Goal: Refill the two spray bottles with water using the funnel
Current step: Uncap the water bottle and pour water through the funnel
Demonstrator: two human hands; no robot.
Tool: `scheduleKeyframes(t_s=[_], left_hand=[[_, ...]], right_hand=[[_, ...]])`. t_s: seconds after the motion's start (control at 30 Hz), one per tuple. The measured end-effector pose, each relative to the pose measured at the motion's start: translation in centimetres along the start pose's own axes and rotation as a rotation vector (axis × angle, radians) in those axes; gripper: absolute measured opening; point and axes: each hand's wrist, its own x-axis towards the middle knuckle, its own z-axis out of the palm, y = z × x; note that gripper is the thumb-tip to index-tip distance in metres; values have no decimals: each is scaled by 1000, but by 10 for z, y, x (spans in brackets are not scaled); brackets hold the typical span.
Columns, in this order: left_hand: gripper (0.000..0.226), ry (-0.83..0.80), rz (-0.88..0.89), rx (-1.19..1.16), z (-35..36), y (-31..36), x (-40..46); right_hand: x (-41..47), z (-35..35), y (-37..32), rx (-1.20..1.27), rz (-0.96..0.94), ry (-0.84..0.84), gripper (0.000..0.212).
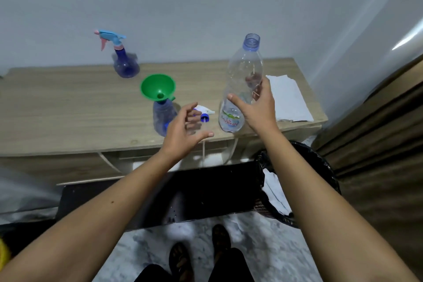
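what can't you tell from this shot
Head view only:
- Water level in the near spray bottle: the left hand covers its lower right side, and the plastic is tinted.
- Whether the water bottle is fully empty: the right hand and the label hide part of it.
- Bin contents: the right forearm crosses it.

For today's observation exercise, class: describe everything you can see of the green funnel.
The green funnel looks like smooth, glossy plastic: a wide round cone narrowing to a small central hole, with a small tab at its rim. It sits tilted, spout down in the open neck of the clear bluish spray bottle near the wooden table's front edge. Only that bottle touches it; neither hand does. No water shows inside.
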Motion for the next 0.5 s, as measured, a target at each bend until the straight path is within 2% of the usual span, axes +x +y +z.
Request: scheduleKeyframes(t_s=[0.13, 0.27, 0.37, 0.5], left_hand=[[76, 136, -34, 99, -50, -17, -29], [67, 322, -108, 148, -80, -35, -31], [75, 354, -111, 150, -88, -37, -18], [92, 280, -81, 157, -91, -40, 9]], right_hand=[[0, 3, -1, -4, -2, -8, 78], [0, 8, 0, -9, -12, -25, 79], [-1, 9, 0, -20, -25, -39, 76], [-3, 7, -1, -20, -57, -48, 72]])
